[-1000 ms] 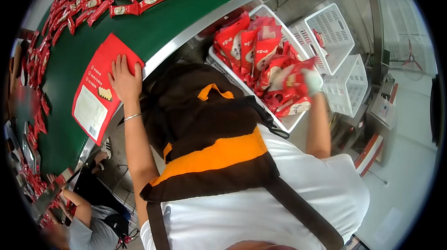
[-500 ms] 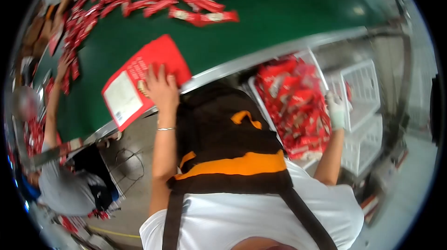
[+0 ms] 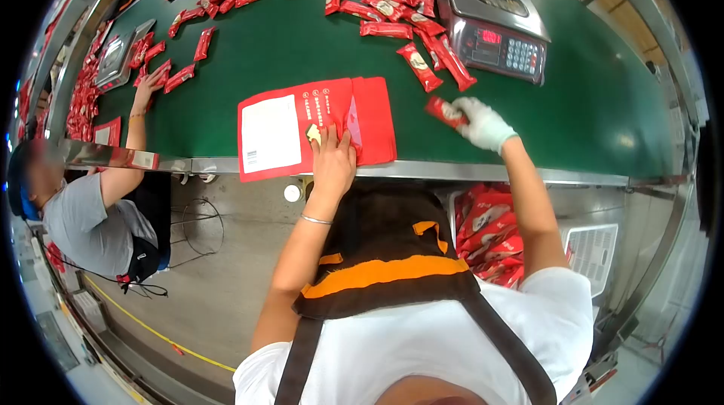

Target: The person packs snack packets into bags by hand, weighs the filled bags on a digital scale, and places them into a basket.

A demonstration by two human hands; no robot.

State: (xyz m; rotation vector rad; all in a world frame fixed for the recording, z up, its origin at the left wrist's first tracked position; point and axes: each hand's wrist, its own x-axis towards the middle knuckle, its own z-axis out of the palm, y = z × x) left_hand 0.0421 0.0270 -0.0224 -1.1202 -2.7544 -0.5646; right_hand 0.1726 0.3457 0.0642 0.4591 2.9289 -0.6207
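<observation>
My left hand (image 3: pixel 334 158), bare with a bracelet at the wrist, rests on flat red pouches (image 3: pixel 377 122) at the table's near edge, fingers apart. The top pouch, with a white label, is buckled beside the fingertips. In a white glove, my right hand (image 3: pixel 483 124) pinches a small red packet (image 3: pixel 445 112) above the green table (image 3: pixel 573 133). Loose red packets (image 3: pixel 418 67) lie just beyond it, next to a digital scale (image 3: pixel 498 28) with a lit red display.
A crate of filled red bags (image 3: pixel 489 231) stands below the table edge at my right, with a white crate (image 3: pixel 592 254) beside it. At the left, a co-worker (image 3: pixel 102 216) in grey reaches over packets near another scale (image 3: pixel 117 58).
The view has swung toward the table. My right hand has left the crate of filled bags and come over the table, where it has taken hold of a packet. My left hand remains on the pouches.
</observation>
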